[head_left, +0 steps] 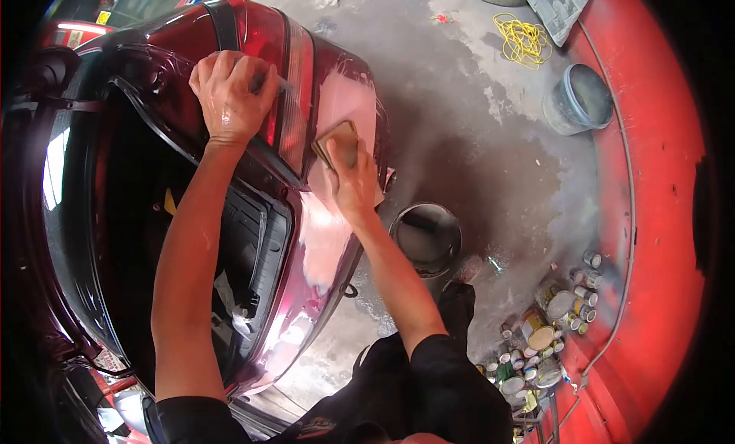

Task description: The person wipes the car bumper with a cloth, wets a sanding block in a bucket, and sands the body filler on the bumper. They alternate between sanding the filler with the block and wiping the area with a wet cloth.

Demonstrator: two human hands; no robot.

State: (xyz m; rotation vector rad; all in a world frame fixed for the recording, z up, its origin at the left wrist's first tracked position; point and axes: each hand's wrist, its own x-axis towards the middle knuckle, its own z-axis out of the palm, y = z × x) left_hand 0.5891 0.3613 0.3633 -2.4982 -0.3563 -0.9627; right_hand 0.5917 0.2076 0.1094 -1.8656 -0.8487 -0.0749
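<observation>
My right hand (pixel 352 180) presses a brown sanding block (pixel 334 142), which looks wrapped in sandpaper, against the pale pink filler or primer patch (pixel 344 96) on the rear corner of a dark red car (pixel 341 57). My left hand (pixel 230 96) is closed above the red tail light (pixel 260 27). In its fingers is a small dark object (pixel 258 82) with a pale, see-through edge; its kind I cannot make out. A second pale patch (pixel 321 237) lies lower on the bodywork.
A black bucket (pixel 426 272) stands on the wet floor beside the car. Farther right are a grey-blue bucket (pixel 566 111) and a coiled yellow cord (pixel 523 42). Several paint cans (pixel 540 338) crowd the base of the red wall (pixel 658 214). The open trunk (pixel 191 191) lies under my left arm.
</observation>
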